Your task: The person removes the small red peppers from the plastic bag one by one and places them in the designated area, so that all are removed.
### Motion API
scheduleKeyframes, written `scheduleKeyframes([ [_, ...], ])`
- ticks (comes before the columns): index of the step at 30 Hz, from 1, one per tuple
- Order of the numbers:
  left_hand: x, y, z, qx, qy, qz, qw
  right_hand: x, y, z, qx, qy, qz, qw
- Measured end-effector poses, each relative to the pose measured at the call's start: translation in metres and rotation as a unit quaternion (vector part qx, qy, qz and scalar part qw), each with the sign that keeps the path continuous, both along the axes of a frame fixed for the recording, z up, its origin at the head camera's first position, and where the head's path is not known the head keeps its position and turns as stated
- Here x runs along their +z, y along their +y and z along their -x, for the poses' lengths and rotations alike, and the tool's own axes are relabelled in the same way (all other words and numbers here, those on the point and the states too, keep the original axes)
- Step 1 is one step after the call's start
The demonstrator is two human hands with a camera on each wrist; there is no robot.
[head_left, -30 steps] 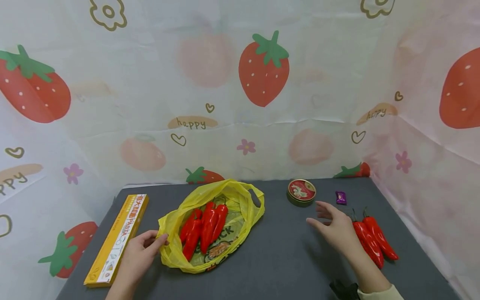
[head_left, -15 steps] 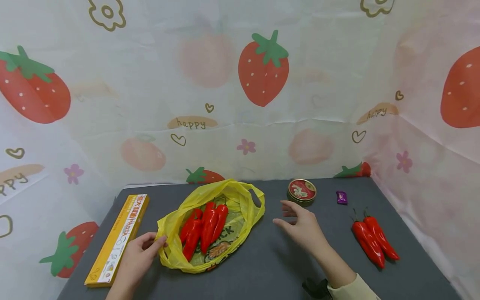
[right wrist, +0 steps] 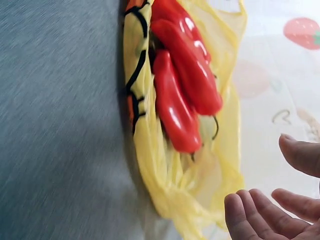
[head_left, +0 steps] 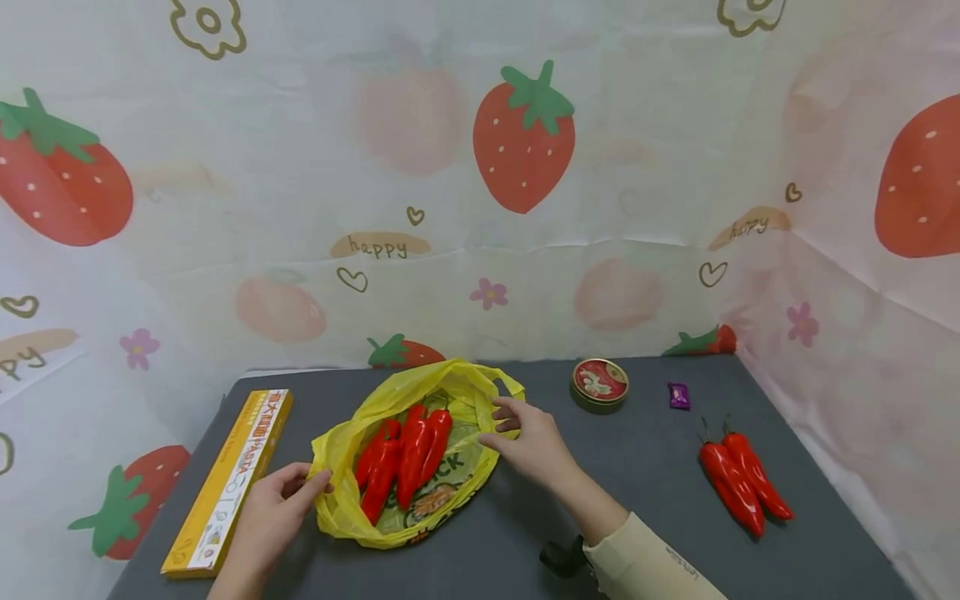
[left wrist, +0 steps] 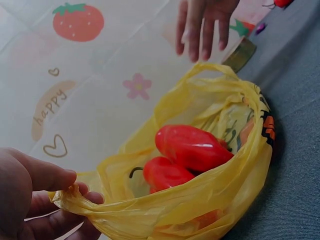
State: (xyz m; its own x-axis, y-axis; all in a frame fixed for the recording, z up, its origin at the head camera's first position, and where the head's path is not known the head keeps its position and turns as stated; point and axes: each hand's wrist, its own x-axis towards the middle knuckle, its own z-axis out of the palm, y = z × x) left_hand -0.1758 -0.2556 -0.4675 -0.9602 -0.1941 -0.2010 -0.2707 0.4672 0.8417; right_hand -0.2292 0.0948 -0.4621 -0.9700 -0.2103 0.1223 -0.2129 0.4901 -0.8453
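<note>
While the left hand [head_left: 272,507] pinches the yellow bag [head_left: 401,392], the empty, spread right hand [head_left: 534,442] hovers opposite.

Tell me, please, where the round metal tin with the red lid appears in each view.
Head: the round metal tin with the red lid sits right of centre, lower half.
Left wrist: the tin is upper right, side-on, by the top of the yellow plastic bag.
Right wrist: not in the picture.
Shared landmark: that bag, with red peppers inside.
</note>
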Motion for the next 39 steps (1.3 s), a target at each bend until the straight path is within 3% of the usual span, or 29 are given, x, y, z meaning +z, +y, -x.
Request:
scheduleKeyframes([
  [9,0.002,0.002,0.002,0.001,0.006,-0.006,1.0000,0.000,-0.038,0.016,0.041,-0.035,0.016,0.9984],
  [16,0.000,0.000,0.003,0.000,0.009,-0.001,1.0000,-0.006,-0.070,0.031,0.024,-0.070,0.019,0.9970],
  [21,-0.001,-0.002,0.003,-0.004,0.005,0.006,1.0000,-0.016,-0.088,0.038,0.014,-0.081,-0.006,0.9966],
  [30,0.000,0.000,-0.001,-0.001,0.001,0.005,1.0000,-0.033,-0.099,0.045,0.022,-0.086,-0.023,0.9958],
  [39,-0.001,0.000,0.000,-0.006,0.001,0.014,0.9999,-0.031,-0.099,0.041,0.026,-0.111,0.018,0.9933],
])
